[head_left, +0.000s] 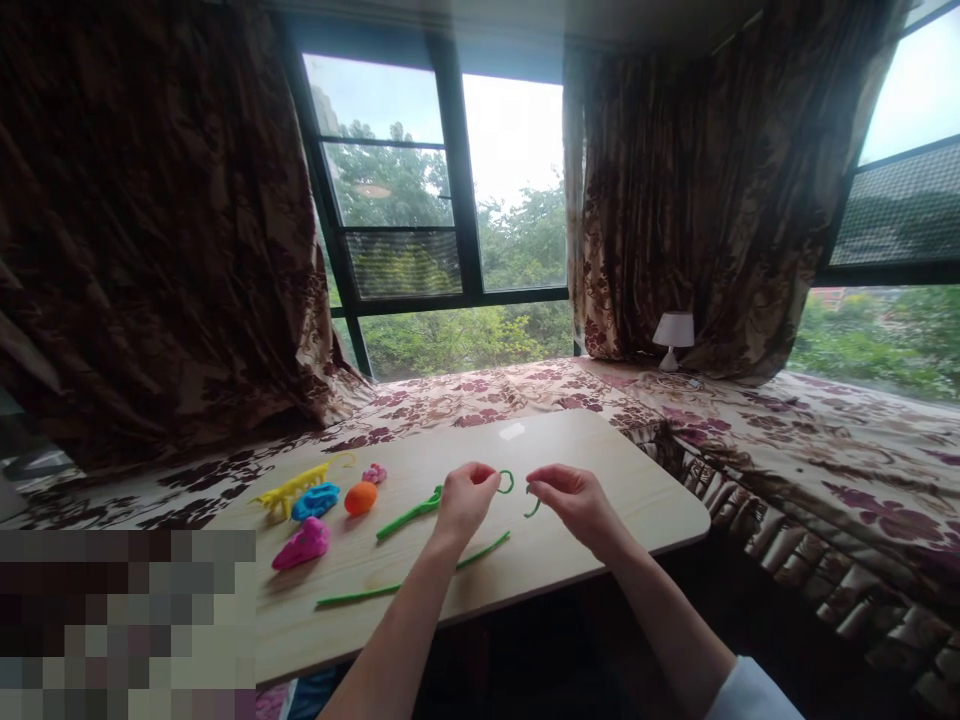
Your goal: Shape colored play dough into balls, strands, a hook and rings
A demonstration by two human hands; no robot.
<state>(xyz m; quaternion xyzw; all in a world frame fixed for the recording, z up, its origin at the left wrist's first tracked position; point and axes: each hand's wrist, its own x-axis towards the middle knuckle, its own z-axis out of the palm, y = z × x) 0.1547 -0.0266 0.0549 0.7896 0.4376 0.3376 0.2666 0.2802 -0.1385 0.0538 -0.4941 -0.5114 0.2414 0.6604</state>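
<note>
My left hand (pixel 465 498) pinches a thin green clay strip (pixel 411 513) that runs left across the wooden table (pixel 645 490); its end curls into a small loop (pixel 508 481) by my fingertips. My right hand (pixel 574 497) pinches a short curved green clay piece (pixel 532 508) just beside that loop. A longer green clay strip (pixel 409 582) lies flat on the table below my left wrist.
At the table's left lie a yellow clay animal (pixel 294 487), a blue shape (pixel 315 500), an orange ball (pixel 361 497), a small pink bit (pixel 373 472) and a magenta shape (pixel 302 543). A white lamp (pixel 673 338) stands on the floral-covered ledge by the curtains.
</note>
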